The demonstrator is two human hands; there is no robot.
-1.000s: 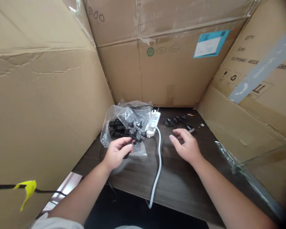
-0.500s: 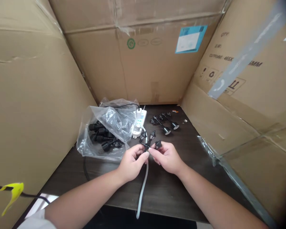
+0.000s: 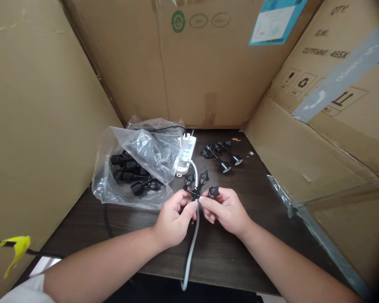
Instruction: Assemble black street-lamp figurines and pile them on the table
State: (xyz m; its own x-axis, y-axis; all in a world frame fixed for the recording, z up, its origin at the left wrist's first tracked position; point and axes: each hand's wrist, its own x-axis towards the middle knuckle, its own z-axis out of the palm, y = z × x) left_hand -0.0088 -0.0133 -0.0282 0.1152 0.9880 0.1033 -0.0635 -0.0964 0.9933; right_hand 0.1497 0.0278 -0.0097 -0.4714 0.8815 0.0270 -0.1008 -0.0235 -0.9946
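Observation:
Between my two hands is a small black model street lamp (image 3: 204,178) with several lantern heads on arms. My left hand (image 3: 176,219) pinches its post between thumb and fingers. The thumb and fingers of my right hand (image 3: 225,210) close on the arm that bears the right lantern head. Part of the post is hidden by my fingers. Beyond my hands, two more black model street lamps (image 3: 221,160) with round bases lie on the dark table. To the left, a clear plastic bag (image 3: 151,147) holds several black lamps (image 3: 132,174).
A white power strip (image 3: 183,162) with plugs lies behind my hands. Its pale cable (image 3: 190,256) runs under them and over the front edge of the dark table (image 3: 240,256). Cardboard walls (image 3: 189,84) enclose the table. A yellow tag (image 3: 17,252) hangs on a black cable at left.
The camera view has tilted downward and shifted slightly. Both hands keep their grip on the model street lamp, whose pose is nearly the same.

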